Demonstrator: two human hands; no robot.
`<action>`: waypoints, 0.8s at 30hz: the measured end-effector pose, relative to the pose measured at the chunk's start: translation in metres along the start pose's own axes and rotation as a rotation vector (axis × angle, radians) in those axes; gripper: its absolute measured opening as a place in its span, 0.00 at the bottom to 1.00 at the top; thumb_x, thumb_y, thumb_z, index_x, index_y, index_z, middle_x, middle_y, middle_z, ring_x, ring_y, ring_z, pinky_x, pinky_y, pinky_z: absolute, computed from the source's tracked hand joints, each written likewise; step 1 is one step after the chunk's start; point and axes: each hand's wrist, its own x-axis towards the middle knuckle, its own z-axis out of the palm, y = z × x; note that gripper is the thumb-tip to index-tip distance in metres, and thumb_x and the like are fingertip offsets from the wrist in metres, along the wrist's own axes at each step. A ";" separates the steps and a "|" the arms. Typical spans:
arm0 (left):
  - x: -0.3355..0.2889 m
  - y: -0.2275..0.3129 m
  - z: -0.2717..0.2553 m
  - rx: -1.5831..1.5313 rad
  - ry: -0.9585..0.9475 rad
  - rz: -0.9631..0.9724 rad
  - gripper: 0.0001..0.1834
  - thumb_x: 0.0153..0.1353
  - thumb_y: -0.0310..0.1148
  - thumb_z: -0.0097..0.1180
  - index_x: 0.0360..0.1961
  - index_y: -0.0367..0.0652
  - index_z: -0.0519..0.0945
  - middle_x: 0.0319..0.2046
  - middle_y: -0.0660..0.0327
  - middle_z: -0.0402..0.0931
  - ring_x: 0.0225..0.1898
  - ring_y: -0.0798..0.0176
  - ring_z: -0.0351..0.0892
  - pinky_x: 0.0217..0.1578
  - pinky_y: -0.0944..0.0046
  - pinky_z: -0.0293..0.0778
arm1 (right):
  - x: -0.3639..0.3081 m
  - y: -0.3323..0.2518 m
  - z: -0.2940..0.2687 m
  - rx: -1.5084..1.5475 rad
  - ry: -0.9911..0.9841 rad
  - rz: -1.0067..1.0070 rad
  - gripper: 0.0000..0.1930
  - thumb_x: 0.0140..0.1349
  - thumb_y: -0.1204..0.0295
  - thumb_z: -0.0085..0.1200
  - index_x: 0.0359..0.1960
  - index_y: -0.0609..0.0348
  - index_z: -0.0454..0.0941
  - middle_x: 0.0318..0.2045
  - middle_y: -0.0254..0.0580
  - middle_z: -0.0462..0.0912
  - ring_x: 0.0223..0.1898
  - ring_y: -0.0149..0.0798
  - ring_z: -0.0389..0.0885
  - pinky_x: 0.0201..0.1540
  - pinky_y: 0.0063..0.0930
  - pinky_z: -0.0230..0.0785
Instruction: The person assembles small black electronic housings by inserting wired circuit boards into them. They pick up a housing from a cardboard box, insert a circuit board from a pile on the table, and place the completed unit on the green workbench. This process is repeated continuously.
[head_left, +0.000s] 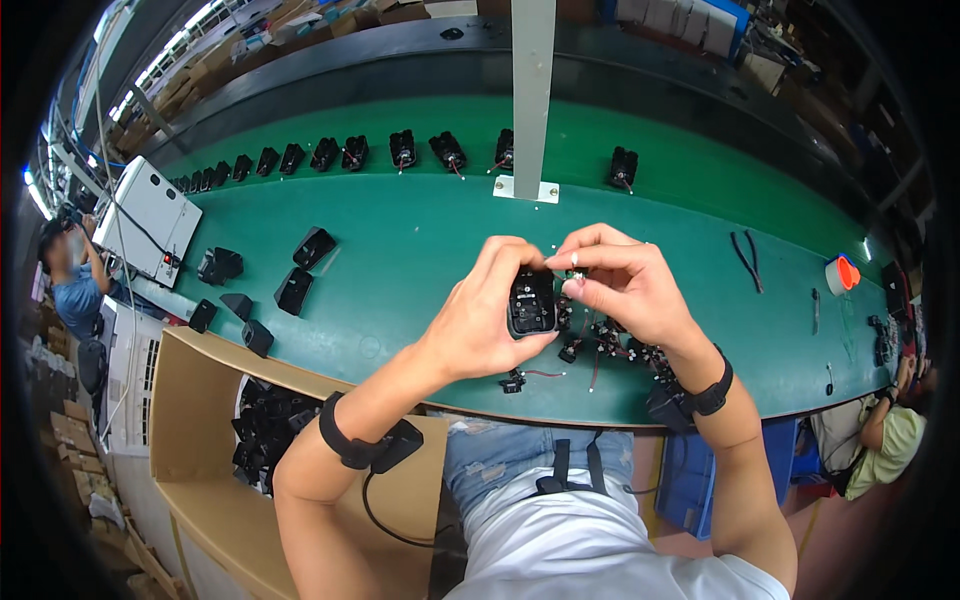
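Note:
My left hand [472, 318] is closed around a black plastic housing [532, 305], its hollow inside turned up toward me. At the upper right edge of that housing, my right hand [632, 288] pinches a small part with a whitish tip [575, 268] between thumb and fingers. Its exact kind is too small to make out. Below my right hand lies a heap of small black parts with thin wires [610, 340], partly hidden by the hand. One loose wired part [513, 382] rests near the table's front edge.
More black housings [294, 290] lie on the green table [420, 230] at left. A row of black units [402, 150] runs along the back, past a grey post [532, 100]. Pliers [747, 262] and an orange-white roll [843, 274] are at right. A cardboard box [190, 400] holds black parts.

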 end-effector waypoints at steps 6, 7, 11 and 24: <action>0.003 -0.010 -0.004 -0.464 0.002 -0.127 0.50 0.43 0.25 0.76 0.66 0.40 0.59 0.59 0.54 0.67 0.63 0.59 0.69 0.63 0.58 0.67 | 0.001 -0.018 0.003 0.135 0.091 0.134 0.14 0.60 0.82 0.62 0.48 0.67 0.82 0.46 0.45 0.82 0.45 0.32 0.83 0.51 0.27 0.79; 0.004 -0.009 -0.005 -0.546 -0.018 -0.129 0.50 0.44 0.24 0.75 0.67 0.39 0.58 0.60 0.54 0.67 0.64 0.60 0.68 0.66 0.58 0.63 | 0.001 -0.016 0.001 0.155 0.093 0.099 0.13 0.60 0.82 0.62 0.47 0.68 0.81 0.46 0.46 0.83 0.44 0.32 0.84 0.51 0.27 0.80; 0.005 -0.006 -0.008 -0.673 -0.064 -0.093 0.47 0.47 0.25 0.72 0.67 0.41 0.59 0.60 0.55 0.68 0.65 0.59 0.67 0.64 0.57 0.65 | 0.002 -0.023 0.001 0.116 0.143 0.056 0.08 0.59 0.83 0.63 0.41 0.68 0.81 0.46 0.50 0.84 0.44 0.33 0.85 0.51 0.27 0.80; -0.002 0.014 0.001 -0.119 0.280 0.127 0.49 0.40 0.25 0.78 0.62 0.40 0.58 0.55 0.51 0.67 0.58 0.57 0.72 0.57 0.57 0.71 | 0.005 -0.038 0.030 -0.367 0.221 -0.301 0.08 0.52 0.77 0.69 0.32 0.61 0.83 0.38 0.44 0.82 0.39 0.39 0.82 0.42 0.31 0.75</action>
